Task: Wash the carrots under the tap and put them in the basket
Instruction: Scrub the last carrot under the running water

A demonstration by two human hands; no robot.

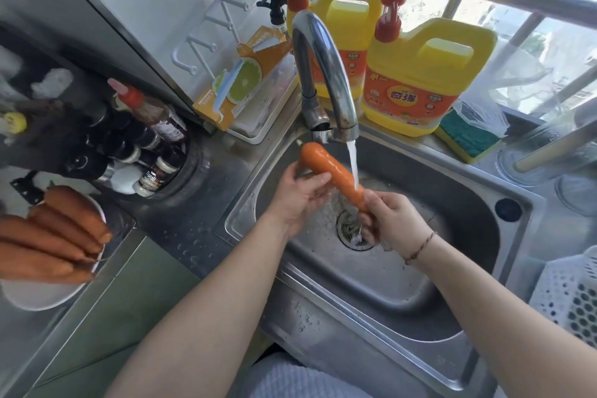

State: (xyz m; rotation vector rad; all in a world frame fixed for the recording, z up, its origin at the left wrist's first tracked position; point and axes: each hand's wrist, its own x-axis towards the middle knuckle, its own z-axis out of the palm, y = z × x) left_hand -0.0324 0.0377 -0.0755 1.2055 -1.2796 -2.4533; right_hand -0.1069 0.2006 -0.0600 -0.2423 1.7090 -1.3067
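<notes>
The left hand [298, 195] cradles the thick end of a long orange carrot [332, 176]; the right hand [392, 220] pinches its tip. Best to roll it under the curved chrome tap [326, 74] stream. White perforated plastic basket [568, 294] waits at four o'clock.

We see 1 orange carrot [332, 171] tilted over the sink [452, 284], thick end up-left, under the tap [323, 74] stream. More unwashed carrots [55, 236] lie piled on a white plate [35, 297]. The white perforated basket [568, 294] sits at right.
</notes>
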